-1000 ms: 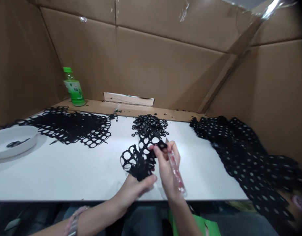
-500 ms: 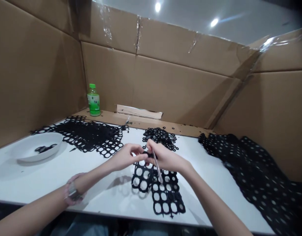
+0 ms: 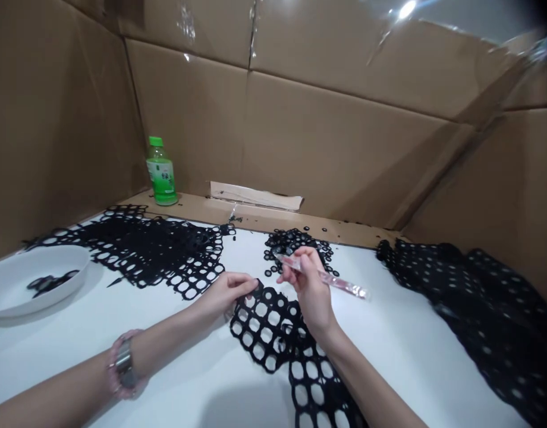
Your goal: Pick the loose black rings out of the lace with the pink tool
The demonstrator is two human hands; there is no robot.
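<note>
My left hand (image 3: 231, 292) is closed, its thumb and forefinger pinching the top left corner of a black sheet with rows of round holes (image 3: 264, 327). That sheet is lifted and tilted over the white table. In my right hand (image 3: 310, 285) is a slim craft knife (image 3: 345, 284) with a see-through pinkish handle, held like a pen, its tip to the left and apart from the sheet. Another piece of black holed sheet (image 3: 302, 395) lies below, partly hidden by my right forearm. Just behind my right hand is a pile of small black rings (image 3: 289, 239).
A white bowl (image 3: 75, 284) with black rings (image 3: 50, 283) stands at the left. Behind it lies a heap of black netting (image 3: 140, 249). A green bottle (image 3: 162, 175) stands near the cardboard wall (image 3: 345, 148). Black holed material (image 3: 478, 309) covers the right side.
My hands have moved apart, and the knife has swung from pointing down to lying across my right hand. The held sheet is spread wider. The view has shifted down and closer.
</note>
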